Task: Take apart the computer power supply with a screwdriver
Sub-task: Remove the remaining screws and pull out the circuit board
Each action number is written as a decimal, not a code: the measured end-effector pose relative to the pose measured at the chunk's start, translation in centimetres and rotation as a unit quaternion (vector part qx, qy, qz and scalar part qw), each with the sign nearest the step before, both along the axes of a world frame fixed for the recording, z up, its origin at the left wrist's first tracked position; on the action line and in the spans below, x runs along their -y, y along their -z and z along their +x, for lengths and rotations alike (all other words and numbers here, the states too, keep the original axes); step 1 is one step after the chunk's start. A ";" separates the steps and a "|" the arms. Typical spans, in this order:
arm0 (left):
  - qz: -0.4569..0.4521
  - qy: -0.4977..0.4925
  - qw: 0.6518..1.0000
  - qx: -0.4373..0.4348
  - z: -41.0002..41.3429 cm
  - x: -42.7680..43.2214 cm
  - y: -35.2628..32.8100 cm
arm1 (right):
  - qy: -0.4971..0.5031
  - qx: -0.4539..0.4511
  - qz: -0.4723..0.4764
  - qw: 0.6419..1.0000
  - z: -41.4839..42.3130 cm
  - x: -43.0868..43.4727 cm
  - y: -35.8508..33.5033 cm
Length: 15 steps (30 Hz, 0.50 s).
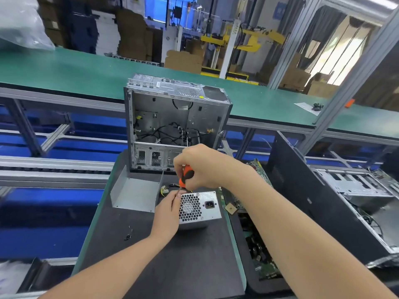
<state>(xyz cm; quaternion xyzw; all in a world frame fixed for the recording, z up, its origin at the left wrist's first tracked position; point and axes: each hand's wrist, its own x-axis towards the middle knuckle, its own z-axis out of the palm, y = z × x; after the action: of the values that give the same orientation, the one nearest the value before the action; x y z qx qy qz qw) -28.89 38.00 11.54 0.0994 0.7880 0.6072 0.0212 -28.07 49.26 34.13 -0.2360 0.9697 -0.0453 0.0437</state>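
The black mat (pixel 172 266) runs under both forearms. On it, the left hand (pixel 167 212) clasps the left edge of the grey power supply (pixel 201 207), fingertips curled at its top corner. Just above, the right hand (pixel 203 167) grips the orange-and-black screwdriver (pixel 186 176) by its handle, the shaft slanting down to those fingertips. Left of the left wrist lie 2 small dark parts (pixel 128 236). Beyond both hands stand a bent metal cover (pixel 135 194) and an open computer case (pixel 172 126). Circuit boards (pixel 262 257) lie right of the right forearm.
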 end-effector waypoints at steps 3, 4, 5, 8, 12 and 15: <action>0.009 -0.011 1.000 -0.007 -0.1 -0.2 -0.2 | 0.170 -0.122 0.015 0.978 0.0 1.1 1.6; 0.012 -0.016 1.000 -0.008 0.0 -0.3 -0.1 | 0.237 -0.170 0.038 0.956 0.0 1.7 2.1; 0.013 -0.019 1.000 -0.007 0.2 -0.3 0.1 | 0.281 -0.193 0.042 0.939 0.0 2.3 2.5; -0.002 -0.017 1.000 -0.019 0.4 -0.1 0.4 | 0.293 -0.174 -0.018 0.940 -0.4 2.6 2.9; -0.050 -0.017 0.998 -0.037 0.1 -0.1 0.5 | 0.191 -0.109 -0.019 0.975 -1.5 1.4 1.3; -0.083 -0.037 0.993 -0.075 -0.4 -0.1 0.4 | 0.078 -0.045 -0.016 0.996 -2.0 0.4 -0.2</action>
<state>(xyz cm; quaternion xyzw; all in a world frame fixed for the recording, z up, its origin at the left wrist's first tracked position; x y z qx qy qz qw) -29.28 38.11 11.18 0.1131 0.8380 0.5312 -0.0521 -30.04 48.83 34.32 -0.1617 0.9854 -0.0530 -0.0077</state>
